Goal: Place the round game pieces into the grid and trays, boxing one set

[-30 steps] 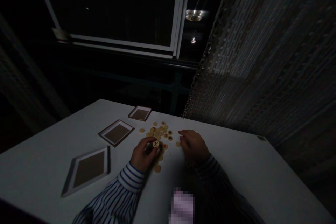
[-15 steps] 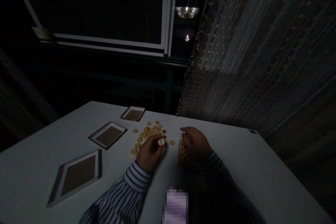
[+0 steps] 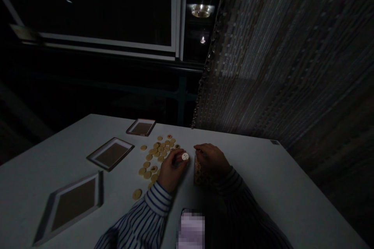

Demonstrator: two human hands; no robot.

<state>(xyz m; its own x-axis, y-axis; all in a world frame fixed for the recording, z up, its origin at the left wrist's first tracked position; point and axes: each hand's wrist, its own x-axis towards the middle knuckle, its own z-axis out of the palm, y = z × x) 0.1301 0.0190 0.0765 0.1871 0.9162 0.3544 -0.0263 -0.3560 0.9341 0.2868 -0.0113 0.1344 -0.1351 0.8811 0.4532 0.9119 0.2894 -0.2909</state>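
A round xiangqi piece (image 3: pixel 185 156) with a dark character faces up between the thumb and fingers of my left hand (image 3: pixel 170 171). Beside and behind that hand, several loose xiangqi pieces (image 3: pixel 161 149) are scattered on the white table, most with plain sides up and a few showing marks. My right hand (image 3: pixel 213 159) is over a small clear box (image 3: pixel 198 173) filled with stacked pieces. Its fingers are drawn together at the box's far edge; whatever they pinch, if anything, is too dark to make out. The hand hides much of the box.
Three shallow framed trays (image 3: pixel 142 127) stand in a row on the left side of the white table (image 3: pixel 269 186). A pixelated phone-like object (image 3: pixel 191 229) is at the near edge. Behind are a bead curtain (image 3: pixel 263 54) and a dark window.
My left hand has moved right with its piece, closer to the box. My right hand's fingers have drawn together over the box. The view has shifted slightly.
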